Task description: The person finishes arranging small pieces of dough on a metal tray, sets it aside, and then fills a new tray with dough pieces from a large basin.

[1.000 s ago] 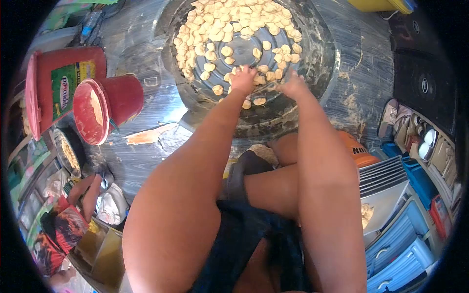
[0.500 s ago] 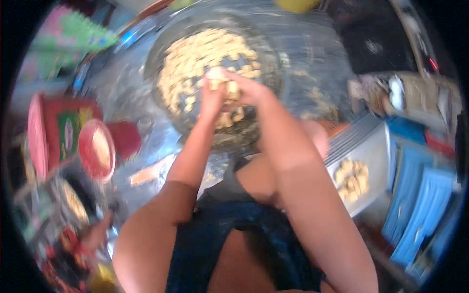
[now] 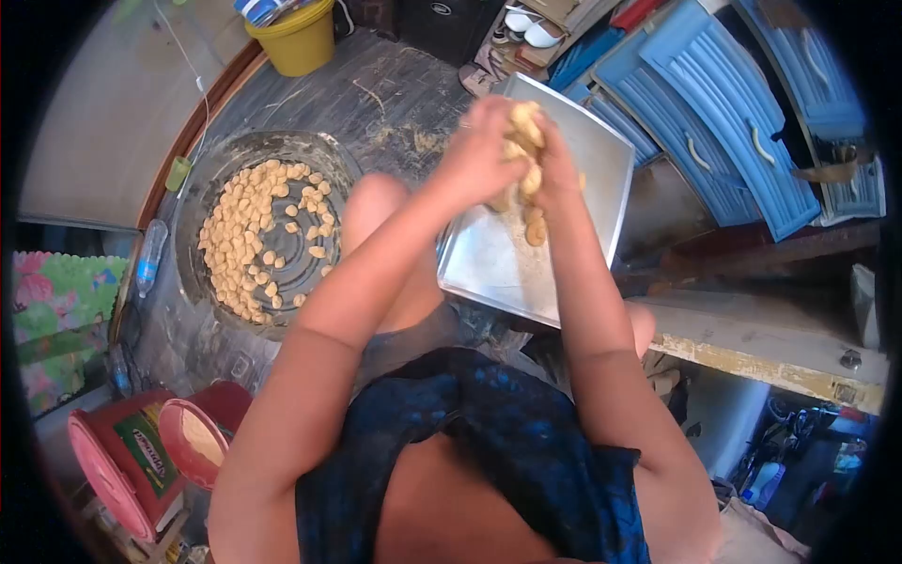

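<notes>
My left hand (image 3: 484,155) and my right hand (image 3: 556,164) are cupped together around several pale dough pieces (image 3: 528,127), blurred by motion. Both are above a rectangular metal tray (image 3: 498,268). One curved piece (image 3: 536,228) shows just below my hands, over the tray. At the left, a wide round dark basin (image 3: 343,155) on the floor holds many small dough pieces (image 3: 235,230).
Red buckets (image 3: 108,470) stand at the lower left, one with pale powder (image 3: 202,440). A yellow bucket (image 3: 296,42) is at the top, a plastic bottle (image 3: 150,258) at the left. Blue cabinet doors (image 3: 714,103) and a wooden ledge (image 3: 770,367) lie at the right.
The view has turned toward the tray. My hands have moved from over the round basin to over the metal tray, still with dough pieces between them.
</notes>
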Demonstrator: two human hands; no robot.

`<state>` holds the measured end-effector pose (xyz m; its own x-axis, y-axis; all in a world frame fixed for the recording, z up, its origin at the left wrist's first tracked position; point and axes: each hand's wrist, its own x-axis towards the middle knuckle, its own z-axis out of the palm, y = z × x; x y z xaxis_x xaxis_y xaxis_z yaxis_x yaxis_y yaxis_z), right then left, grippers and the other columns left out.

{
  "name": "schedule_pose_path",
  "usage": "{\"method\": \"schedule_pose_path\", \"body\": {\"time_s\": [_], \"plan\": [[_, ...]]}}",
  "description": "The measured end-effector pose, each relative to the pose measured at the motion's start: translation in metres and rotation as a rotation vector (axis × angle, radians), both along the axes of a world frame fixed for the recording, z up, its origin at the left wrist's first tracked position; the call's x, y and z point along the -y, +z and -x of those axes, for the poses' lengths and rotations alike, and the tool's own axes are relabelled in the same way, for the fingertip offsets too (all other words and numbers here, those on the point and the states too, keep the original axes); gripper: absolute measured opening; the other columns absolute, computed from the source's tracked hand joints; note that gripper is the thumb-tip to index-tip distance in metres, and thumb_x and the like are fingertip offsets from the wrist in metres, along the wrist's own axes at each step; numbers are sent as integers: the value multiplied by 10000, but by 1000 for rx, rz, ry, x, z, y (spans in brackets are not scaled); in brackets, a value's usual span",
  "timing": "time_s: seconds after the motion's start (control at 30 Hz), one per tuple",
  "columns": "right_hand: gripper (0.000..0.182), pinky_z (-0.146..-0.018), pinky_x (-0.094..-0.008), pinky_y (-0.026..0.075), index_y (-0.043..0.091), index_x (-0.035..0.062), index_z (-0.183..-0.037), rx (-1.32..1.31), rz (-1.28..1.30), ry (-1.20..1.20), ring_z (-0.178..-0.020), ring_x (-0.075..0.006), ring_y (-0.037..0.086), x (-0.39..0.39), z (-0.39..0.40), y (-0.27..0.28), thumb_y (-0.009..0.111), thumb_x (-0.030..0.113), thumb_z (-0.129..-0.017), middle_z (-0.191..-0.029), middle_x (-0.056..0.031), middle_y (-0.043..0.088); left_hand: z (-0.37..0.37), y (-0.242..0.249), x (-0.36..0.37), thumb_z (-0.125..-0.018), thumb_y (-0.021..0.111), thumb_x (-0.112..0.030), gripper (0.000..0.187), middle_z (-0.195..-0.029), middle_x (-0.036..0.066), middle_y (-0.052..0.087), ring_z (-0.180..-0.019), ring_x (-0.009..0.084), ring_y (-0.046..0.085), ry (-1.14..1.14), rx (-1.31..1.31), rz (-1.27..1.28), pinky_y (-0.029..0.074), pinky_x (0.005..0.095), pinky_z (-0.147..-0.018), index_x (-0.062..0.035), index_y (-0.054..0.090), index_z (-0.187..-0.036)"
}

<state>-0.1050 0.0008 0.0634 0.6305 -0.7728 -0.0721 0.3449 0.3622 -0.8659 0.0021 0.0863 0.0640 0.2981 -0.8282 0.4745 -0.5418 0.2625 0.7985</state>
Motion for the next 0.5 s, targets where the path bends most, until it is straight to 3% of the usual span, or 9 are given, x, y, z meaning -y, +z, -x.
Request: {"method": "schedule_pose_path", "body": {"time_s": [0.07, 0.13, 0.17, 0.23, 0.27, 0.3, 0.37, 0.43, 0.5], "plan": [[412, -823, -319, 482, 534, 25, -1185, -70, 147, -159, -957, -215, 601, 12, 47, -15, 562, 293, -873, -1066, -102, 603, 35, -15, 24, -711, 676, -140, 633, -1277, 222, 403, -1184, 385, 433, -118, -72, -31, 374, 410, -980, -7, 391, -1260], [446, -921, -362, 416, 528, 44, -1226, -557, 644, -400, -1092, -275, 529, 11, 88, -38, 552, 317, -874, -1184, -150, 545, 60, -46, 44, -726, 679, -173, 609, -1317, 198, 406, -1212, 394, 413, -218, 126, -231, 388, 402, -963, -42, 437, -1269], [446, -921, -362, 416, 528, 44, -1226, -555, 642, -400, -1092, -275, 529, 6, 102, -53, 552, 317, -874, -1184, -150, 545, 67, -61, 44, -726, 679, -173, 609, -1317, 198, 406, -1212, 394, 413, -217, 129, -233, 388, 402, -963, -42, 437, -1269], [454, -1023, -433, 298, 523, 114, -1263, -1199, 1373, -435, -1212, -342, 405, -8, 126, -84, 566, 316, -858, -1299, -192, 437, 74, -83, 32, -737, 672, -208, 545, -1328, 189, 419, -1180, 385, 452, -63, 520, -256, 418, 377, -926, -76, 507, -1239], [470, -1062, -487, 193, 529, 181, -1267, -1051, 1179, -399, -1264, -379, 306, -9, 134, -94, 610, 301, -820, -1368, -191, 351, 72, -76, 28, -738, 666, -243, 501, -1344, 181, 416, -1178, 370, 457, -61, 518, -293, 406, 401, -931, -110, 557, -1208], [470, -1062, -487, 193, 529, 181, -1267, -1039, 1174, -396, -1264, -379, 306, -10, 139, -92, 610, 301, -820, -1368, -191, 351, 65, -73, 29, -738, 666, -243, 501, -1344, 181, 416, -1178, 370, 457, -55, 526, -301, 406, 401, -931, -110, 557, -1208], [456, -1051, -468, 218, 553, 172, -1232, -966, 1136, -303, -1250, -350, 343, -14, 148, -87, 627, 274, -794, -1329, -162, 407, 42, -72, 33, -735, 631, -241, 533, -1368, 160, 409, -1184, 351, 439, -231, 150, -393, 341, 440, -975, -120, 530, -1244], [445, -1045, -455, 228, 566, 163, -1209, -947, 1129, -225, -1242, -337, 357, -4, 160, -82, 632, 261, -780, -1313, -151, 426, 28, -73, 29, -728, 635, -245, 550, -1308, 149, 461, -1187, 351, 435, -173, 224, -346, 353, 445, -976, -112, 523, -1250], [434, -1039, -443, 237, 580, 154, -1186, -929, 1128, -154, -1234, -324, 371, 5, 161, -81, 636, 247, -766, -1297, -140, 444, 24, -81, 22, -729, 630, -230, 528, -1208, 146, 521, -1115, 362, 496, 162, 367, -424, 376, 437, -968, -106, 536, -1234]]}}
